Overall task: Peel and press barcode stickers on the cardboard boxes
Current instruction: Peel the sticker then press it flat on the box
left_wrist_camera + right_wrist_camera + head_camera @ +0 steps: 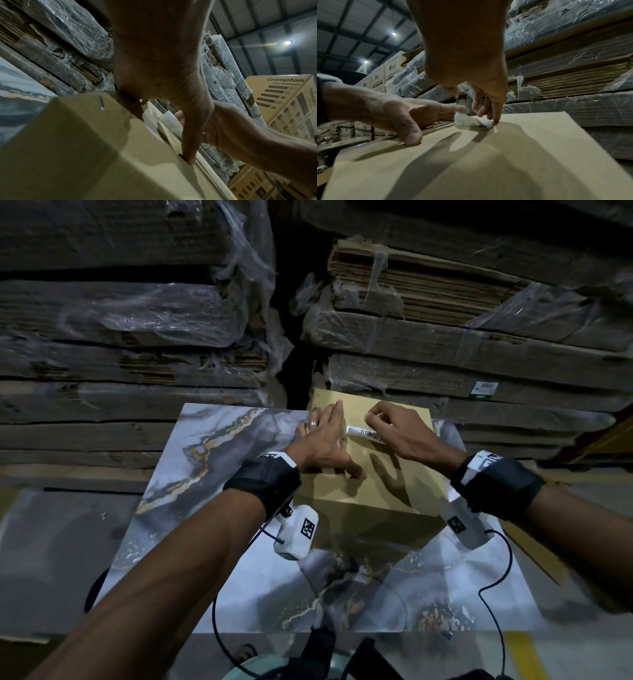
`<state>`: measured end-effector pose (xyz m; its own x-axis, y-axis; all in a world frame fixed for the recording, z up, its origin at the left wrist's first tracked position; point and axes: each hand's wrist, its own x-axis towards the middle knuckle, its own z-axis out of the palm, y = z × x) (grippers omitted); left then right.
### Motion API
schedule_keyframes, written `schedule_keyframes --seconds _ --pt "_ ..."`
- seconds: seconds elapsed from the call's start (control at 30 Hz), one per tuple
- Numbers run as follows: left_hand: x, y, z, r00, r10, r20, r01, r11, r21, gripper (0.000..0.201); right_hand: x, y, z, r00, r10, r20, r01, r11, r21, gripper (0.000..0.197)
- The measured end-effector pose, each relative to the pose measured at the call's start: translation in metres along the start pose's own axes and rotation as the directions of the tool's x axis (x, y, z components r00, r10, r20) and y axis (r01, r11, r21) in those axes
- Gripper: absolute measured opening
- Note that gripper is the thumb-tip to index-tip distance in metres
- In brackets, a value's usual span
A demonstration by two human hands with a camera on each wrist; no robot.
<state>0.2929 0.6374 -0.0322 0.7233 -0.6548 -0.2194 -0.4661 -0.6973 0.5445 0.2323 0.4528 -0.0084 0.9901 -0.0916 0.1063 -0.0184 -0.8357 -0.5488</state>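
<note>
Checking head view: left hand (323, 440) lies flat on the box (373, 460), fingers spread; right hand (397, 433) pinches the sticker (363, 433), long axis left-right. Left wrist: sticker curls, thin, floppy. Right wrist: I judge holding its free edge best; one end touches cardboard.

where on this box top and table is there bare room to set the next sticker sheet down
Bare: the near half of the cardboard box top, between the two wrists, and the marbled table left of the box. Crowded: the far edge, where the left hand presses flat and the right hand works the barcode sticker.
</note>
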Motion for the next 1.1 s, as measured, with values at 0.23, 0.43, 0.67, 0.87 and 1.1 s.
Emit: schedule_keyframes --seconds 0.23,0.43,0.67,0.87,1.1 --pt "0.003 -0.004 0.002 1.000 0.008 0.004 -0.008 1.000 -0.003 0.153 0.013 -0.008 0.012 0.981 -0.170 0.094 0.188 0.950 -0.250 0.031" --pt "0.005 -0.006 0.003 1.000 0.004 0.004 -0.004 1.000 0.019 0.155 0.022 -0.016 0.015 0.990 -0.119 0.070 0.134 0.947 -0.293 0.017" --pt "0.005 -0.006 0.003 1.000 0.014 0.006 -0.014 1.000 0.000 0.153 0.016 -0.005 0.016 0.998 -0.014 -0.058 0.006 0.991 -0.134 0.023" --pt "0.006 -0.007 0.004 1.000 0.018 0.012 -0.018 1.000 -0.007 0.154 0.009 -0.005 0.022 0.986 0.044 -0.159 -0.065 0.989 -0.131 0.024" --pt "0.008 -0.008 0.005 1.000 0.014 0.007 -0.014 1.000 -0.014 0.156 0.002 -0.006 0.019 0.977 0.039 -0.208 -0.068 0.988 -0.136 0.026"
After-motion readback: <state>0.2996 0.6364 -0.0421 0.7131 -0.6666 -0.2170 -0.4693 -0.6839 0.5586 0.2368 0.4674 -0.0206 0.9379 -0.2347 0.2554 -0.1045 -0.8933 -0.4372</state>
